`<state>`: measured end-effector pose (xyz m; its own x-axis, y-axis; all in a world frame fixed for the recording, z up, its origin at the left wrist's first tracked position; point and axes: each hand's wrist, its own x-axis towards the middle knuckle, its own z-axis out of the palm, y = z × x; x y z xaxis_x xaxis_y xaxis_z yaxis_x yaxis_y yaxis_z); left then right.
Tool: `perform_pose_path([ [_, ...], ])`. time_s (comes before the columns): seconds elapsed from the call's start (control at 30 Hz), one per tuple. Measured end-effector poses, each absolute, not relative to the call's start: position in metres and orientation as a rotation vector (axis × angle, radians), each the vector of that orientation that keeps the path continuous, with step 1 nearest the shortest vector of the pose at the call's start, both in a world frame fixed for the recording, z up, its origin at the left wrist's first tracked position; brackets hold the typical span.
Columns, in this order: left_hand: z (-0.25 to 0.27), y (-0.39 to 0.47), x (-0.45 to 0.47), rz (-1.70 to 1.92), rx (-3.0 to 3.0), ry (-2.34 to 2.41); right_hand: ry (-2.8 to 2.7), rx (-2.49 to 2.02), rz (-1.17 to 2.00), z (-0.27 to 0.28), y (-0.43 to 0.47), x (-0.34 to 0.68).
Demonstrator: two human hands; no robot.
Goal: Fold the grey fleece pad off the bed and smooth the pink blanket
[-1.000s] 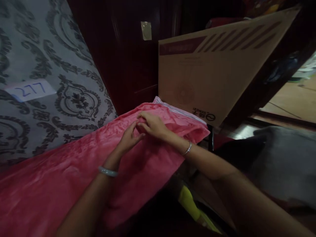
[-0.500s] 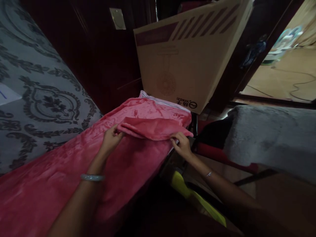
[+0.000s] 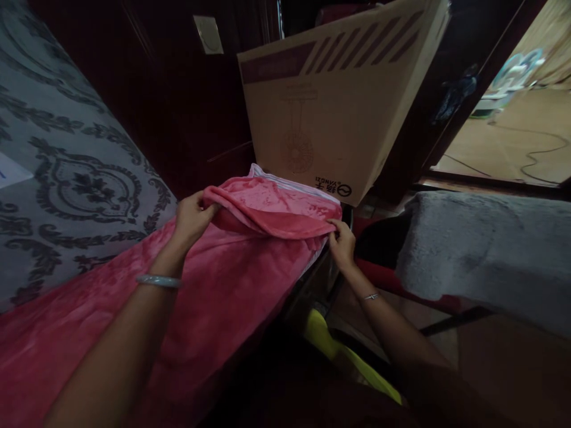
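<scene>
A folded pink plush cloth (image 3: 285,224) stretches between my two hands, slightly raised. My left hand (image 3: 193,220) is closed on its left end, and a pale bangle circles that wrist. At the right end, my right hand (image 3: 342,244) pinches the cloth edge; a thin silver bracelet is on that wrist. Below lies a pink plush cover (image 3: 241,279) running from the lower left toward the box. A striped white edging (image 3: 298,185) shows at its far end. I cannot tell whether the held cloth is part of that cover.
A large cardboard box (image 3: 321,119) stands at the far end. Patterned wallpaper (image 3: 93,184) borders the left. To the right is a seat with a grey plush cover (image 3: 486,249) and red parts. A yellow-green strip (image 3: 352,356) lies low between them. Past the doorway, a cord (image 3: 535,160) crosses the floor.
My left hand has moved up and slightly left, my right hand up and to the right. The pink cloth between them is lifted higher and spread wider.
</scene>
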<state>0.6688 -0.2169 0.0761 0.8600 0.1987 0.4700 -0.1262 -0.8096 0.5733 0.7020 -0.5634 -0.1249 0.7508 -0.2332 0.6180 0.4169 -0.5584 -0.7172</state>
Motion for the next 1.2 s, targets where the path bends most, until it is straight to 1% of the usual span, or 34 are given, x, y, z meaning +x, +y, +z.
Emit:
perform_pose_path([
  [0.17, 0.085, -0.213, 0.687, 0.756, 2.477, 0.145, 0.000, -2.013, -0.669, -0.121, -0.569, 0.704],
  [0.33, 0.087, -0.212, 0.700, 0.793, 2.479, 0.182, -0.050, -1.901, -0.625, -0.132, -0.569, 0.690],
  [0.43, 0.088, -0.214, 0.703, 0.787, 2.482, 0.190, -0.091, -1.860, -0.730, -0.140, -0.567, 0.679],
  [0.53, 0.087, -0.217, 0.705, 0.790, 2.478, 0.192, -0.295, -1.861, -0.957, -0.146, -0.564, 0.673],
  [0.6, 0.087, -0.220, 0.705, 0.791, 2.461, 0.182, -0.399, -1.894, -1.003, -0.150, -0.561, 0.672],
  [0.77, 0.087, -0.224, 0.705, 0.821, 2.437, 0.165, -0.324, -2.022, -0.890, -0.165, -0.550, 0.680],
  [0.93, 0.087, -0.224, 0.705, 0.832, 2.451, 0.149, -0.172, -2.042, -0.855, -0.175, -0.539, 0.691],
  [1.1, 0.086, -0.224, 0.705, 0.839, 2.453, 0.177, -0.233, -1.945, -0.810, -0.171, -0.525, 0.690],
  [1.2, 0.088, -0.223, 0.701, 0.864, 2.409, 0.190, -0.241, -1.880, -0.816, -0.157, -0.528, 0.685],
])
